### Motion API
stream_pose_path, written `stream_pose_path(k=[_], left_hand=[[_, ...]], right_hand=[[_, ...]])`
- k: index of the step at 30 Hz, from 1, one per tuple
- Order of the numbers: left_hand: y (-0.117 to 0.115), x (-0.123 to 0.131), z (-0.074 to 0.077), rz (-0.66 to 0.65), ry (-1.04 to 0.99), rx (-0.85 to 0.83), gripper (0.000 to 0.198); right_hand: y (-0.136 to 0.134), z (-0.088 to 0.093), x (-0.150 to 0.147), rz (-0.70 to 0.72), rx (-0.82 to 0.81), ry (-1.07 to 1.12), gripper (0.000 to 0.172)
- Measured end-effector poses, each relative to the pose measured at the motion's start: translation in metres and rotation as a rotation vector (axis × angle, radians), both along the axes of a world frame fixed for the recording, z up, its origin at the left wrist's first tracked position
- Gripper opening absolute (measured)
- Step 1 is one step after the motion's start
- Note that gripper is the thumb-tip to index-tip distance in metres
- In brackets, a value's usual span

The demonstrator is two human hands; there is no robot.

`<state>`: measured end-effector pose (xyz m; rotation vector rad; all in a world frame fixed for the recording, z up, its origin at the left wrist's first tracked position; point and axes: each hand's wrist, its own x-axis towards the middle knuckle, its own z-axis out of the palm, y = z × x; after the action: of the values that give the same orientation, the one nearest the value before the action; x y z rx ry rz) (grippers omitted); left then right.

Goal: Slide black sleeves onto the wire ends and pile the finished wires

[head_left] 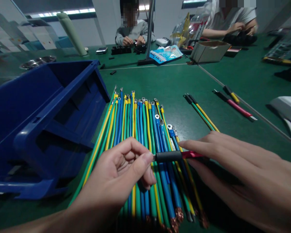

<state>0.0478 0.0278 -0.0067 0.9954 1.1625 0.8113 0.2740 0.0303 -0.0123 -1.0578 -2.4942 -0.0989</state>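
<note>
Two bare hands, left (126, 168) and right (252, 161), ungloved. Left forearm (55, 218) also bare as far as the frame shows, smooth, narrowing at the wrist. Fingers slim, fairly long; left thumb (145, 160) has a short, plain nail. Right hand is cut by the frame edge, its underside dark, finer detail there too shadowed to read.

A green worktable (172, 81) stretches from near toward a white far wall (106, 22); a bright window strip (63, 13) shows far left.
</note>
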Motion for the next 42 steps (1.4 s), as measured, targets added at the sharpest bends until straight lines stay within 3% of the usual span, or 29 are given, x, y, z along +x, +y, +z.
stream_pose_path(k=[10,14,18,21,23,26,29,33,37,40,42], left_hand=[[0.0,-0.001,-0.002,0.004,-0.007,0.034,0.016],[-0.005,-0.004,-0.003,-0.025,0.158,0.175,0.005],[-0.008,-0.007,-0.008,-0.325,0.479,0.493,0.03],[-0.005,-0.007,-0.015,-0.616,0.633,0.737,0.057],[-0.002,-0.005,-0.019,-0.768,0.725,0.8,0.065],[0.0,-0.002,-0.02,-0.855,0.81,0.824,0.068],[0.0,-0.001,-0.018,-0.867,0.797,0.839,0.068],[0.001,-0.003,-0.015,-0.875,0.774,0.819,0.067],[0.003,-0.007,-0.01,-0.888,0.738,0.843,0.062],[0.004,-0.005,-0.004,-0.807,0.808,0.91,0.056],[0.007,-0.004,-0.001,-0.824,0.838,0.976,0.053]], right_hand=[[0.003,0.005,0.011,0.096,-0.095,-0.116,0.023],[0.006,0.012,0.011,0.063,-0.043,-0.135,0.03],[0.005,0.01,0.013,0.052,0.025,-0.164,0.022],[0.004,0.008,0.013,0.078,-0.066,-0.119,0.019],[0.005,0.01,0.01,0.092,-0.145,-0.079,0.021],[0.009,0.015,0.008,0.063,-0.165,-0.007,0.02],[0.014,0.018,0.011,-0.045,-0.086,0.072,0.013],[0.023,0.019,0.021,-0.3,-0.003,0.121,0.008],[0.034,0.018,0.033,-0.51,-0.072,-0.015,0.018],[0.041,0.016,0.043,-0.612,-0.13,-0.131,0.021],[0.045,0.013,0.05,-0.653,-0.136,-0.173,0.023]])
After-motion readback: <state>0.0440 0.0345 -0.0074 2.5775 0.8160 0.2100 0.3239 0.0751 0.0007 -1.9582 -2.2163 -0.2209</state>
